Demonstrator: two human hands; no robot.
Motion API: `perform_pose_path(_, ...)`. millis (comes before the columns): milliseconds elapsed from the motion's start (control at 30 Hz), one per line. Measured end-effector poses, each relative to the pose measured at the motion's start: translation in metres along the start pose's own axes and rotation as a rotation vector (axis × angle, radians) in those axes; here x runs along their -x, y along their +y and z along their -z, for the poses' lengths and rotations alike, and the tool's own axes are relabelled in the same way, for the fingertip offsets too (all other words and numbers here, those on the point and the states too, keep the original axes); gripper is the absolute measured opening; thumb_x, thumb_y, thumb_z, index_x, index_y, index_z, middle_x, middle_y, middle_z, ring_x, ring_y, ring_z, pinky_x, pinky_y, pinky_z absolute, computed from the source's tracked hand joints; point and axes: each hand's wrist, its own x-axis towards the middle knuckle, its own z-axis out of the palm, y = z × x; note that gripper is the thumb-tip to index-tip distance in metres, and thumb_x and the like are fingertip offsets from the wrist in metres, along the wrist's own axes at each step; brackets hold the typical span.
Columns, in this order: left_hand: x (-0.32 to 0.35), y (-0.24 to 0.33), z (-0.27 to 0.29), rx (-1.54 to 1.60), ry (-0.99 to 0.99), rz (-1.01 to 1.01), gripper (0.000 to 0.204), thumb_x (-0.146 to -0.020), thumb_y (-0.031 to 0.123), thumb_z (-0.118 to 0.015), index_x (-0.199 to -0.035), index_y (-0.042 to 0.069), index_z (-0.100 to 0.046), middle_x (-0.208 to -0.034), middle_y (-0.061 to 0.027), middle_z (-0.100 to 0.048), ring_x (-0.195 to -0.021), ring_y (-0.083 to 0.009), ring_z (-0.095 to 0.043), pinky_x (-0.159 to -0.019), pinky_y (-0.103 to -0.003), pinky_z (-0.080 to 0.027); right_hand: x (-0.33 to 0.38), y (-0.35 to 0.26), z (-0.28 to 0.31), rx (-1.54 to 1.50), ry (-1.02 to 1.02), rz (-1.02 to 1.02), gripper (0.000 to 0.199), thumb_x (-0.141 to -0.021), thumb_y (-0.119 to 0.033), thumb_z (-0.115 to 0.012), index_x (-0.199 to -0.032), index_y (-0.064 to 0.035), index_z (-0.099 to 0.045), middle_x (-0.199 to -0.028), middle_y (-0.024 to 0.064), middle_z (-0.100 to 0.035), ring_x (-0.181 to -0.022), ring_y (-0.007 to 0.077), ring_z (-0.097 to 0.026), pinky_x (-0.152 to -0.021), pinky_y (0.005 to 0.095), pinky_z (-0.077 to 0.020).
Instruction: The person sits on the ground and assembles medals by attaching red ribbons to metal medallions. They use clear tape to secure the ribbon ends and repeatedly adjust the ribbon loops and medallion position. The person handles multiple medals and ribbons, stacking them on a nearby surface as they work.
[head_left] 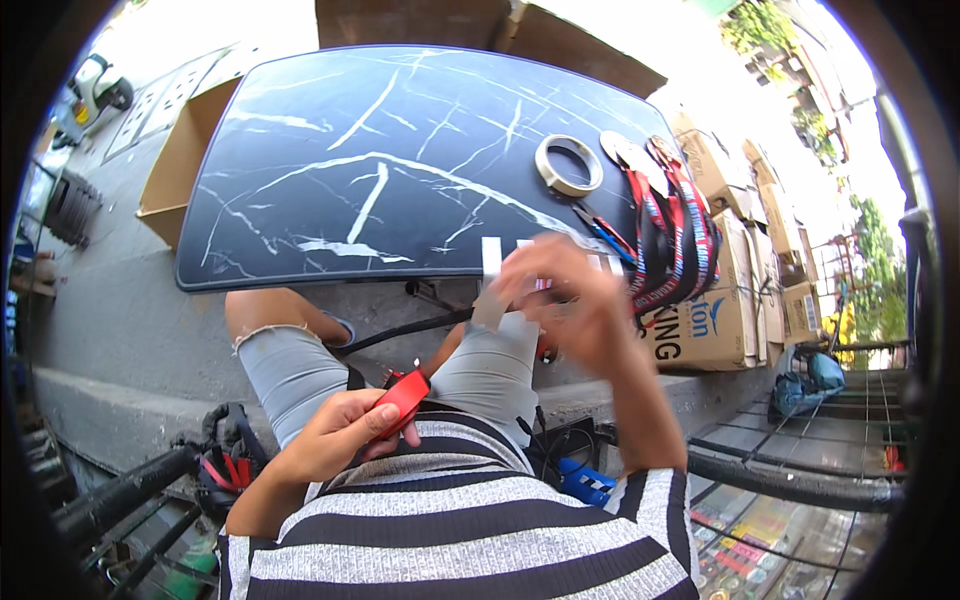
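Low in front of my striped shirt, my left hand (pixel 345 430) grips a flat red bundle (pixel 402 400) with a dark edge; it looks like a folded ribbon. My right hand (pixel 560 290) is raised at the table's near edge and smeared by motion. A pale strip of tape (pixel 489 308) hangs at its fingertips. Short white tape strips (pixel 491 255) stick along the table edge beside that hand. Just beyond lie scissors (pixel 605 230) with dark and blue handles, and a roll of tape (pixel 568 166). Medals (pixel 630 155) with red and black printed ribbons (pixel 670 235) hang over the right edge.
The dark table (pixel 330 110) has a white marble pattern. Cardboard boxes (pixel 720 300) are stacked at its right, and an open carton (pixel 185 160) stands at its left. Black metal rails (pixel 780 475) run beside me. A blue bag (pixel 808 385) lies at the right.
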Motion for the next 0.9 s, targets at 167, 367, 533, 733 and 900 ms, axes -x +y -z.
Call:
perform_pose_path(167,-0.002,-0.008,-0.003,-0.064,-0.026,0.028,0.03,-0.104,0.025,-0.049,-0.088,0.002,-0.059,-0.068,0.0027,-0.052,-0.057,-0.0036,-0.047,-0.052,-0.019,-0.039,-0.042,0.136,0.114,0.392,0.453,-0.388,0.032,-0.096,-0.028,-0.06,-0.108,0.0011,-0.065,-0.099,0.0155,-0.07,-0.089,0.0243,-0.067,-0.08,0.0365,-0.0505)
perform_pose_path(367,0.011,-0.013,-0.003,0.039,-0.01,-0.055,0.033,-0.104,0.03,-0.048,-0.091,0.0,-0.055,-0.077,-0.0028,-0.053,-0.061,-0.0075,-0.049,-0.063,-0.027,-0.052,-0.052,0.232,0.148,0.869,-0.017,-0.852,0.084,-0.074,-0.072,-0.065,-0.11,0.0039,-0.064,-0.122,0.0266,-0.058,-0.121,0.0347,-0.052,-0.102,0.0438,-0.0411)
perform_pose_path(533,0.013,-0.014,0.003,-0.059,0.048,-0.063,0.042,-0.105,0.032,-0.044,-0.093,-0.003,-0.062,-0.069,0.0002,-0.052,-0.06,-0.0059,-0.046,-0.054,-0.022,-0.037,-0.054,0.232,0.155,0.466,0.279,-0.726,0.058,-0.072,-0.042,-0.083,-0.101,0.004,-0.063,-0.094,0.0199,-0.068,-0.089,0.0269,-0.067,-0.082,0.0373,-0.0523)
perform_pose_path(733,0.013,-0.007,0.011,-0.052,0.068,-0.08,0.044,-0.105,0.031,-0.042,-0.099,-0.007,-0.065,-0.065,-0.0066,-0.061,-0.053,-0.0068,-0.051,-0.048,-0.019,-0.035,-0.033,0.115,0.199,0.023,0.219,-0.648,0.051,-0.082,-0.015,-0.076,-0.123,0.0038,-0.052,-0.08,0.0084,-0.068,-0.048,0.0063,-0.055,-0.04,0.0198,-0.0407)
perform_pose_path(900,0.0,-0.005,0.019,-0.117,0.005,-0.051,0.04,-0.103,0.027,-0.047,-0.096,-0.008,-0.066,-0.061,-0.0073,-0.062,-0.049,-0.006,-0.05,-0.046,-0.019,-0.034,-0.01,-0.014,0.195,-0.519,-0.139,-0.578,0.055,-0.082,-0.013,-0.073,-0.131,0.0029,-0.052,-0.091,0.0131,-0.07,-0.066,0.0101,-0.067,-0.053,0.0173,-0.0503)
